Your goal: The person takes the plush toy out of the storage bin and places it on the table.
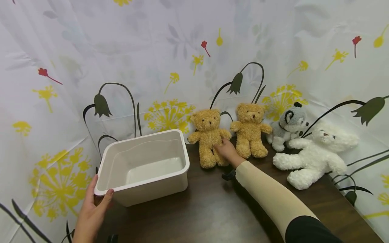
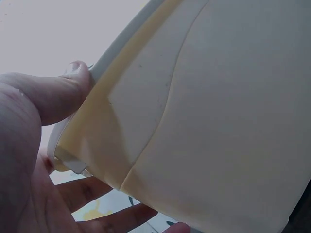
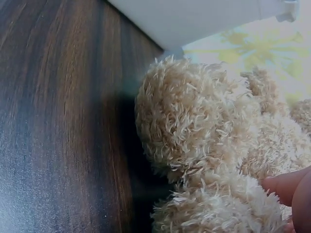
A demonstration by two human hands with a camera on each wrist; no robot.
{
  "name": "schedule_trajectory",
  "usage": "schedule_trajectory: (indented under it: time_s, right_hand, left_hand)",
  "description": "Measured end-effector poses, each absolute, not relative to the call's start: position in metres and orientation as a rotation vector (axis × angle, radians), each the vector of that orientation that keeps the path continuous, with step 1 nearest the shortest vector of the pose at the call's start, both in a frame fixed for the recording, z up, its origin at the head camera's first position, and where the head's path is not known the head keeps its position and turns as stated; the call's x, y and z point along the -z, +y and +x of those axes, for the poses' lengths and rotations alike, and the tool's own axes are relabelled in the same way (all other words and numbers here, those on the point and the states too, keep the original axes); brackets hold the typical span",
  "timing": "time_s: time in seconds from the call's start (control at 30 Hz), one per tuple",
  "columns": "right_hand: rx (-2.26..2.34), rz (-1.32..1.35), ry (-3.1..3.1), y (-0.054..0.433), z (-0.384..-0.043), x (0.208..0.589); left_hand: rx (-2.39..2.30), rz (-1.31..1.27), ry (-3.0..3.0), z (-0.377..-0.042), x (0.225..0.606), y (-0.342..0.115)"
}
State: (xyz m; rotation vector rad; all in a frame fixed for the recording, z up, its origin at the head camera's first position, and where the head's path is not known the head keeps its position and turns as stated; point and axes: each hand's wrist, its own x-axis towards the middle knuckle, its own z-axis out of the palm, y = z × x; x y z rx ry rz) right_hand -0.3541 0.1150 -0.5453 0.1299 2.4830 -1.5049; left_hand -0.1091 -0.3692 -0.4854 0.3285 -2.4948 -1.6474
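Note:
My left hand (image 1: 92, 213) grips the near left corner of a pale plastic bin (image 1: 155, 192), its thumb over the rim and the other fingers around the outside, as the left wrist view also shows. No items show inside the bin. Right of it, a curly golden teddy bear (image 1: 208, 139) sits against the patterned backdrop. My right hand (image 1: 229, 152) holds this bear at its lower body, beside one leg. Up close in the right wrist view are the bear's fuzzy leg (image 3: 194, 121) and my thumb (image 3: 286, 187) on the fur.
A second golden teddy bear (image 1: 250, 130) sits just right of the first. Farther right are a grey and white plush dog (image 1: 288, 125) and a white teddy bear (image 1: 317, 155) leaning back. All stand on a dark wooden table (image 1: 200, 212), with a flowered curtain (image 1: 170, 44) behind.

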Motion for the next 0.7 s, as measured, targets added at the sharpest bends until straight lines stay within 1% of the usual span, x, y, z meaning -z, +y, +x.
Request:
schedule_trajectory:
  time_s: [0.23,0.43,0.57,0.7]
  right_hand:
    - [1.395,0.150,2.520,0.116,-0.355,0.529]
    - [1.228,0.096,2.583,0.109,-0.350,0.513]
    - [1.231,0.027,2.656,0.116,-0.329,0.495]
    - [1.285,-0.190,2.778,0.143,-0.296,0.466]
  left_hand:
    - [1.619,0.344,-2.531,-0.109,0.484,-0.368]
    - [1.557,0.390,-2.569,-0.111,0.482,-0.368]
    - [1.485,0.364,-2.603,-0.111,0.481,-0.366]
    - [1.361,0.305,-2.622,-0.110,0.481,-0.364]
